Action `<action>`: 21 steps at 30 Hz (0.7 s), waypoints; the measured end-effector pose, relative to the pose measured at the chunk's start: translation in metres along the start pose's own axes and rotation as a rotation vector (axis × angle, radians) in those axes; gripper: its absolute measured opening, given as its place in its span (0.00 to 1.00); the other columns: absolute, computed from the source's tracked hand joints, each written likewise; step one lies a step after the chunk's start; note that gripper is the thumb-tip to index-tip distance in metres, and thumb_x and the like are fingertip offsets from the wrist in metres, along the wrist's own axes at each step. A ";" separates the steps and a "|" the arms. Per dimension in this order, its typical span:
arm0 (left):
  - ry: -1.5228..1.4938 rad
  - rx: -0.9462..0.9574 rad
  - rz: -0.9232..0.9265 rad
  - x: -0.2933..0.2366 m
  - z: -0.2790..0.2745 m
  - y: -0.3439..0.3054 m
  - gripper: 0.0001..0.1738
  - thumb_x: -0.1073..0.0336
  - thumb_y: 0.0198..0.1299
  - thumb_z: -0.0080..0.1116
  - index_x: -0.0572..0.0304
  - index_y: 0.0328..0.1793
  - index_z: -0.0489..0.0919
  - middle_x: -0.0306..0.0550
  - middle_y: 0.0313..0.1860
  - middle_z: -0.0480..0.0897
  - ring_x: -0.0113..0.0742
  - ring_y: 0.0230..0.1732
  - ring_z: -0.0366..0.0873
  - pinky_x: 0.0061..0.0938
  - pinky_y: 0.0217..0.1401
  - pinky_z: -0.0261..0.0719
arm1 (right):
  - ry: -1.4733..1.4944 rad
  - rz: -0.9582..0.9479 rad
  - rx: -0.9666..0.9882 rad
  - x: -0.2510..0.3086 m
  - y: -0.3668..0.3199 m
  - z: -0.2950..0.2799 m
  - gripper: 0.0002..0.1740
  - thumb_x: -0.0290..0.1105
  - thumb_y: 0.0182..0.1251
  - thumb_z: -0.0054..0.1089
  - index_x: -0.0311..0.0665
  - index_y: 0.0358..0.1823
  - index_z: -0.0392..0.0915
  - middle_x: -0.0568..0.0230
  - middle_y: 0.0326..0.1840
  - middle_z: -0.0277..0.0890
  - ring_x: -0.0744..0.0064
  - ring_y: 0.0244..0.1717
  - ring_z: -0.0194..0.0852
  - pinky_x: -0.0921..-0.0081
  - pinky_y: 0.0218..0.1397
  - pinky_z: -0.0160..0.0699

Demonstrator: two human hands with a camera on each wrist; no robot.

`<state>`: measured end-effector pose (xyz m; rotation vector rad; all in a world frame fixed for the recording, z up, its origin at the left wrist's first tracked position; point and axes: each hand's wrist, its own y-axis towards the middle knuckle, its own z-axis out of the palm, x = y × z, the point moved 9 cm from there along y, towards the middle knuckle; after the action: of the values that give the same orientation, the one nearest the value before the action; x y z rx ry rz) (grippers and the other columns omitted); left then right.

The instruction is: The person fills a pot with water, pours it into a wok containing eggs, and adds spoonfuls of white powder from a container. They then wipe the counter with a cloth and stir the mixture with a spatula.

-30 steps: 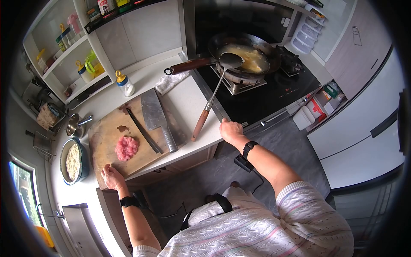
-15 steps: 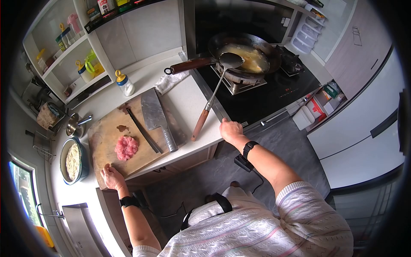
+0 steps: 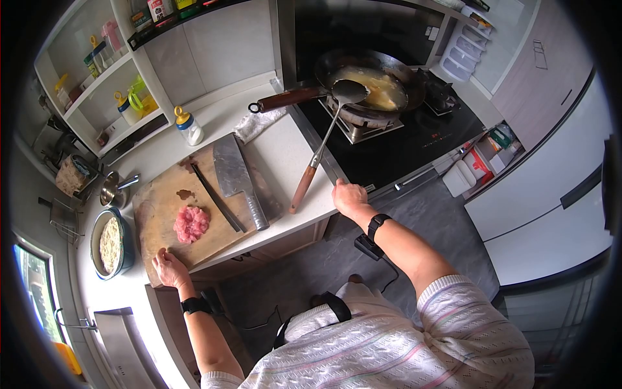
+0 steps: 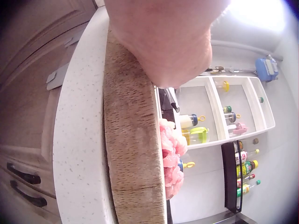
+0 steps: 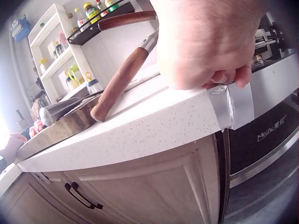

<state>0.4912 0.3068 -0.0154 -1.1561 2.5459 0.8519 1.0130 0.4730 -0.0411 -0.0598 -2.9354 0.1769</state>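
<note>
My left hand (image 3: 170,268) rests on the near left edge of a wooden cutting board (image 3: 159,194), holding nothing. Just beyond it on the board lies a mound of sliced raw pink meat (image 3: 192,224), also close by in the left wrist view. A cleaver (image 3: 234,170) lies flat on the board's right side, beside a long dark strip (image 3: 214,198). My right hand (image 3: 350,197) leans on the counter's front edge by the stove, its fingers curled under in the right wrist view. Left of that hand is the wooden handle of a ladle (image 3: 304,188).
The ladle's bowl lies over the rim of a wok (image 3: 330,61) with yellowish liquid, on the gas stove (image 3: 395,152). A bowl of pale shreds (image 3: 110,245) stands left of the board. Behind are a blue-capped jar (image 3: 189,126) and a crumpled cloth (image 3: 259,123).
</note>
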 end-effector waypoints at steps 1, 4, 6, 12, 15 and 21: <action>-0.001 0.001 -0.003 0.001 0.000 0.000 0.11 0.60 0.59 0.46 0.46 0.43 0.79 0.43 0.44 0.76 0.47 0.41 0.77 0.38 0.39 0.75 | -0.001 0.004 0.002 0.000 0.000 0.000 0.15 0.32 0.62 0.40 0.30 0.43 0.71 0.43 0.33 0.79 0.49 0.41 0.80 0.58 0.48 0.76; -0.005 0.001 0.002 0.000 0.000 0.000 0.11 0.60 0.59 0.46 0.47 0.43 0.78 0.43 0.43 0.76 0.47 0.41 0.77 0.39 0.39 0.74 | 0.001 0.000 -0.001 0.000 0.000 0.000 0.15 0.32 0.62 0.39 0.30 0.43 0.71 0.43 0.33 0.79 0.49 0.42 0.80 0.58 0.49 0.76; -0.003 -0.001 0.010 0.001 0.001 0.000 0.11 0.60 0.60 0.46 0.47 0.43 0.78 0.43 0.43 0.76 0.47 0.41 0.77 0.39 0.39 0.74 | 0.000 -0.001 -0.003 0.000 0.000 0.000 0.15 0.32 0.62 0.40 0.30 0.43 0.71 0.43 0.33 0.79 0.49 0.42 0.80 0.58 0.48 0.76; -0.008 -0.001 0.013 -0.001 -0.001 0.000 0.11 0.61 0.60 0.46 0.48 0.43 0.78 0.43 0.44 0.76 0.47 0.41 0.77 0.39 0.39 0.74 | -0.003 -0.007 -0.011 0.001 -0.001 -0.002 0.15 0.32 0.62 0.39 0.30 0.43 0.71 0.44 0.33 0.79 0.48 0.41 0.79 0.58 0.48 0.76; -0.012 -0.004 0.016 -0.001 -0.001 -0.001 0.11 0.61 0.60 0.46 0.47 0.43 0.78 0.43 0.44 0.76 0.47 0.41 0.77 0.39 0.39 0.74 | 0.002 -0.001 -0.004 0.001 -0.002 -0.001 0.15 0.32 0.62 0.39 0.31 0.43 0.71 0.44 0.34 0.79 0.48 0.42 0.79 0.58 0.49 0.75; 0.001 0.010 0.013 -0.001 0.000 0.001 0.11 0.61 0.60 0.45 0.48 0.43 0.78 0.44 0.44 0.76 0.47 0.41 0.77 0.39 0.39 0.74 | 0.008 0.017 0.023 0.000 -0.001 -0.001 0.16 0.32 0.63 0.38 0.30 0.44 0.70 0.43 0.36 0.79 0.48 0.44 0.78 0.57 0.50 0.74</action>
<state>0.4913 0.3078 -0.0150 -1.1385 2.5589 0.8404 1.0134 0.4724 -0.0401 -0.0815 -2.9248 0.2124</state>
